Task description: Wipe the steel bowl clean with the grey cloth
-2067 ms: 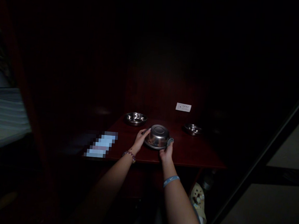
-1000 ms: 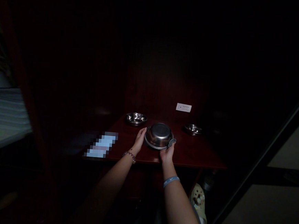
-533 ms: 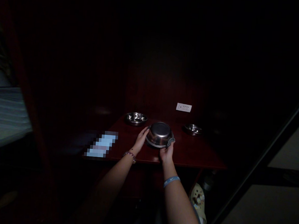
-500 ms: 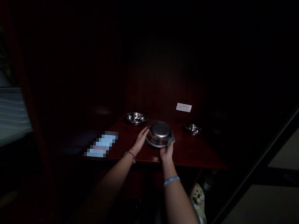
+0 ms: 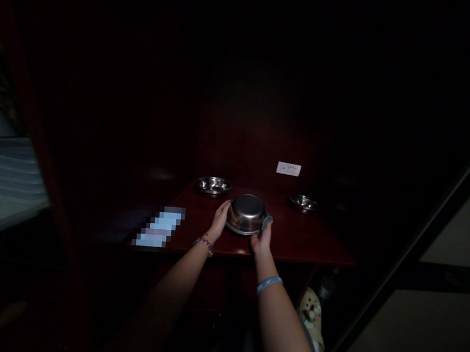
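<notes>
Between my two hands a shiny metal bowl (image 5: 247, 212) is held upside down above the dark red desk (image 5: 295, 240), its flat base facing up. My left hand (image 5: 220, 221) grips the bowl's left rim. On the right side, my right hand (image 5: 262, 238) supports the rim and presses a small grey cloth (image 5: 267, 222) against the bowl's wall with the thumb. Farther back on the desk, a metal bowl (image 5: 213, 187) stands upright at the left, and a smaller metal bowl (image 5: 303, 203) stands upright at the right. The fingers beneath the held bowl are hidden.
A white power socket (image 5: 288, 169) is on the back panel. A pixelated, bright blue-white object (image 5: 160, 228) lies at the desk's left side. Below right is a pale clog (image 5: 311, 317) near a dim bottle (image 5: 326, 288). White layered items (image 5: 7, 174) sit far left.
The held bowl has turned and shifted slightly between my hands, going a little right and then back left. The cloth stays under my right thumb. The other bowls have not moved.
</notes>
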